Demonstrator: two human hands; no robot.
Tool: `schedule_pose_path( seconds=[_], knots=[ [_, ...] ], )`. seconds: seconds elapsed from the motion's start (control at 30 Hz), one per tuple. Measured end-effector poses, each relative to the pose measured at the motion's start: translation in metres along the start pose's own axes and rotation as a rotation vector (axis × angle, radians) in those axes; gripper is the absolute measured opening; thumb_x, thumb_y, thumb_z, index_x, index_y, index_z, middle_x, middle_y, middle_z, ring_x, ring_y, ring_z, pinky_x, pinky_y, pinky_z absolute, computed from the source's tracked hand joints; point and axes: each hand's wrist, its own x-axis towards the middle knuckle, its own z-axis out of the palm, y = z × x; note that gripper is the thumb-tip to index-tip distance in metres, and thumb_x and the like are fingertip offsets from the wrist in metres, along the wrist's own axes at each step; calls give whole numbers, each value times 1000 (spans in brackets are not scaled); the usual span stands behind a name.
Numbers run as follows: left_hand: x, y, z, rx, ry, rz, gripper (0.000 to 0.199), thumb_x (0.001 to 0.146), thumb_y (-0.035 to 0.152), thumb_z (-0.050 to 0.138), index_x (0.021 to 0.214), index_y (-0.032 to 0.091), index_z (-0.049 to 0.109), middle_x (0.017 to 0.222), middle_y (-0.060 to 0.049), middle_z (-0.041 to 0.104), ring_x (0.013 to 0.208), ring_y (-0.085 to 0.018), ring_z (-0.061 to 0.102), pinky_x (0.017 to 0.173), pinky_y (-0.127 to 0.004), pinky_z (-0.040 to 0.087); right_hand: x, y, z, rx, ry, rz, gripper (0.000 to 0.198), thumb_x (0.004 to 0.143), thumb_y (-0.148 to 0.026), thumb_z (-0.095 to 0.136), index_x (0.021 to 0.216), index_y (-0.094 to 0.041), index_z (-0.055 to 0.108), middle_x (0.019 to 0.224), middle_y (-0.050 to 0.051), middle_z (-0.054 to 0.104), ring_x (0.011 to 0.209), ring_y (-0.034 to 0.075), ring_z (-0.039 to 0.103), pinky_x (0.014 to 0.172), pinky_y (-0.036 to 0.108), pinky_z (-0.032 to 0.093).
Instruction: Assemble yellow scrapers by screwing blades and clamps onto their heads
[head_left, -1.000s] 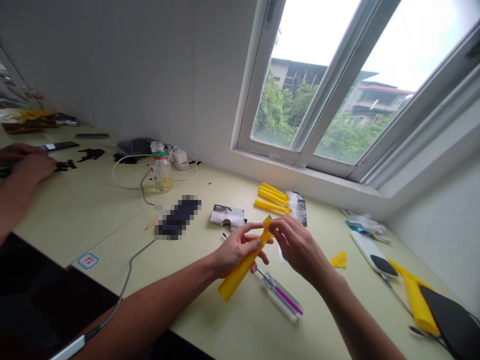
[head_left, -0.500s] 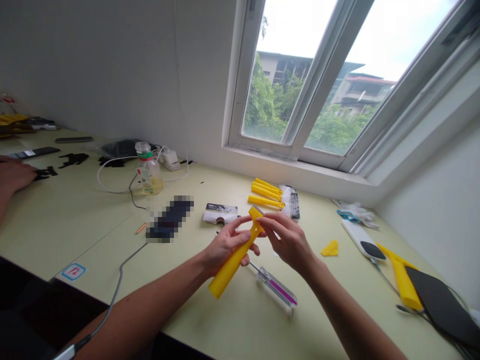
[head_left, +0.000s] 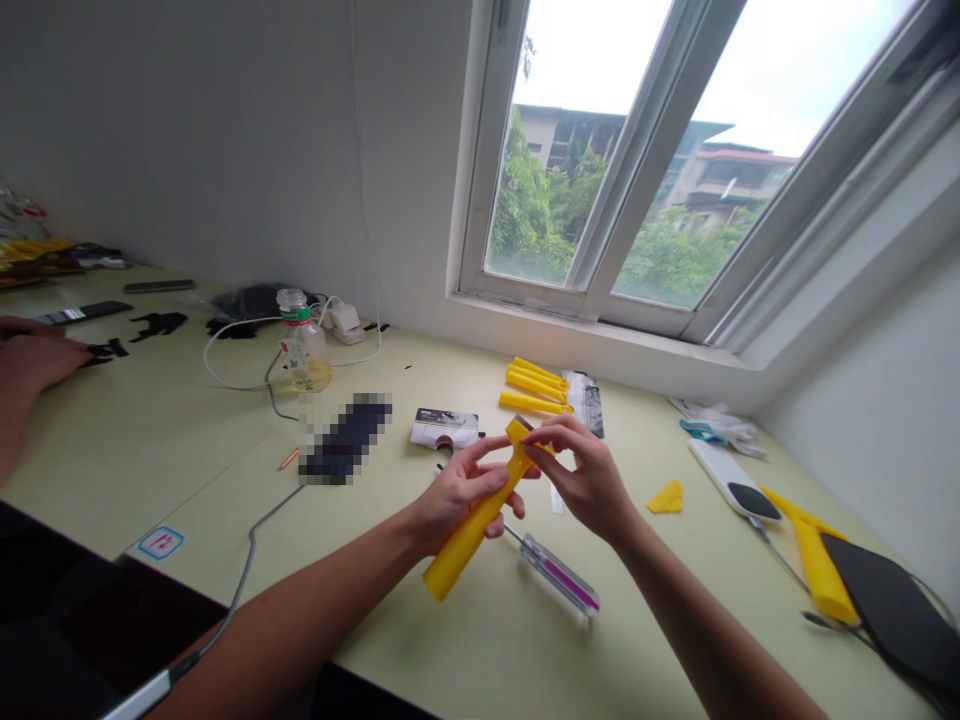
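The left hand [head_left: 465, 492] has its grip wrapped round the shaft of a yellow scraper [head_left: 466, 538], held slantwise above the table [head_left: 480, 655], its butt toward the near edge and its head toward the far edge. The right hand [head_left: 592, 478] has its grip pinched on the scraper's head, thumb below and fingers above. Beneath the hands, a clear screwdriver with a purple stripe [head_left: 559, 575] lies toward the near edge. A printed card box [head_left: 446, 427] sits beyond the left hand; past it, at the far edge below the window, lie yellow handles [head_left: 536, 382]. A yellow scrap [head_left: 666, 498] lies between the right hand and a white device [head_left: 729, 482] near the right edge.
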Motion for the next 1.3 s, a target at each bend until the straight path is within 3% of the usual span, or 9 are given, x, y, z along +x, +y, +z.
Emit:
schedule_pose_path(
  seconds=[0.2, 0.4, 0.57, 0.7, 0.83, 0.97, 1.07, 1.17, 1.3],
  knots=[
    [-1, 1, 0, 33, -6, -12, 43, 87, 30, 69, 127, 26, 55, 123, -15, 64, 75, -16, 69, 46, -16, 48, 3, 1, -4, 133, -27, 167, 13, 83, -35, 69, 85, -23, 73, 86, 4, 59, 85, 18, 59, 79, 36, 50],
    [0, -1, 1, 149, 0, -33, 46, 84, 32, 72, 126, 22, 55, 122, -17, 64, 73, -20, 71, 46, -22, 55, 5, 4, -10, 319, -144, 274, 24, 78, -38, 73, 82, -21, 56, 105, 5, 60, 105, 22, 57, 83, 37, 51],
    [0, -3, 2, 167, -4, -38, 41, 85, 32, 72, 121, 22, 56, 120, -16, 65, 71, -19, 71, 45, -23, 56, 6, 8, -15, 590, -318, 346, 34, 79, -38, 73, 97, -22, 49, 88, 0, 59, 81, 15, 60, 68, 30, 50],
    [0, -7, 2, 200, -3, -40, 53, 79, 30, 77, 127, 27, 54, 131, -16, 57, 61, -16, 70, 38, -23, 54, 8, 6, -22, 419, -395, 222, 25, 85, -38, 67, 100, -19, 60, 88, 3, 64, 80, 16, 60, 77, 34, 50],
    [-1, -9, 4, 273, 30, -6, 56, 78, 33, 78, 130, 29, 55, 141, -17, 47, 59, -17, 72, 39, -24, 56, 9, -2, -31, 130, -346, 101, 20, 86, -36, 65, 96, -19, 67, 95, 5, 69, 92, 19, 61, 88, 36, 48],
    [-2, -9, 7, 385, 76, 32, 51, 83, 41, 73, 127, 21, 57, 127, -18, 59, 73, -26, 75, 43, -24, 56, 9, -9, -35, 67, -353, 77, 17, 88, -33, 63, 98, -21, 68, 96, 4, 71, 93, 18, 63, 88, 34, 49],
    [-3, -9, 8, 465, 88, 71, 44, 84, 41, 71, 120, 18, 59, 116, -16, 67, 82, -27, 75, 51, -24, 57, 8, -11, -38, 30, -371, 64, 15, 88, -31, 62, 98, -21, 68, 96, 3, 72, 93, 18, 65, 87, 33, 50],
    [-4, -8, 7, 472, 61, 66, 43, 86, 40, 70, 121, 19, 56, 117, -16, 68, 79, -26, 75, 51, -23, 56, 7, -12, -40, 35, -401, 50, 15, 90, -32, 61, 98, -21, 67, 94, 2, 72, 90, 16, 65, 84, 30, 50],
    [-4, -6, 5, 431, 25, 14, 42, 86, 39, 70, 120, 22, 51, 120, -16, 66, 70, -26, 75, 40, -21, 51, 8, -15, -40, 68, -421, 53, 17, 93, -35, 57, 98, -20, 65, 90, 2, 71, 82, 14, 65, 77, 28, 51]
  ],
)
